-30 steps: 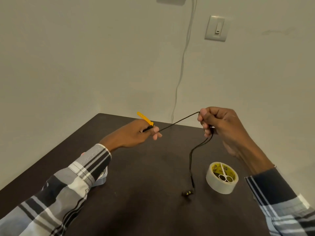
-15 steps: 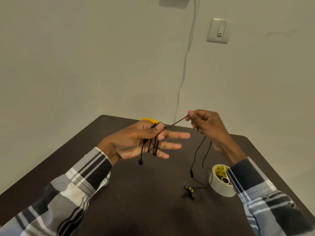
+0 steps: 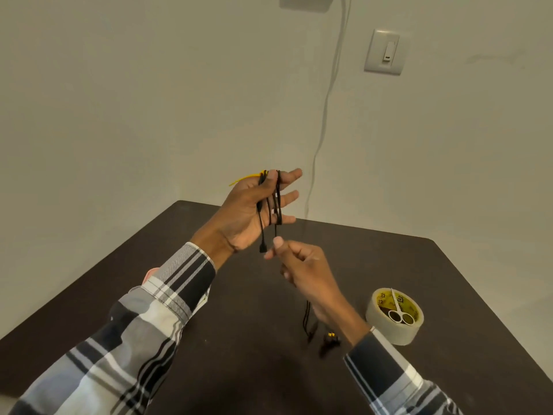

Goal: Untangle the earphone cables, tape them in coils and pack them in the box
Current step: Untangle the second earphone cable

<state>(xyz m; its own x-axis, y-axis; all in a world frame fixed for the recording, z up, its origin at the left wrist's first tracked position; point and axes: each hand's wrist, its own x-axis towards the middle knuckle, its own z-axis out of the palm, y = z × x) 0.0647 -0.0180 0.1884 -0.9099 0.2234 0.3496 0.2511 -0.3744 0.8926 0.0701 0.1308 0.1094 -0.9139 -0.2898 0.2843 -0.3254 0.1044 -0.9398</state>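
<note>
Left hand (image 3: pixel 248 211) raised; cable (image 3: pixel 277 205) looped round fingers (image 3: pixel 288 195).

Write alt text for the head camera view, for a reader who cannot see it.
A person's left hand is raised with a black earphone cable wound in loops round its spread fingers, while the right hand pinches the cable just below. On the dark table at right sits a tape roll with small scissors lying across its hole.

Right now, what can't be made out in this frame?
Head view only.
1. Earbuds: motion-blurred beside the right sleeve.
2. Pale object: mostly hidden behind the left sleeve; box or not, unclear.
3. Earphone cable: its run inside the right hand's grip is hidden.
</note>
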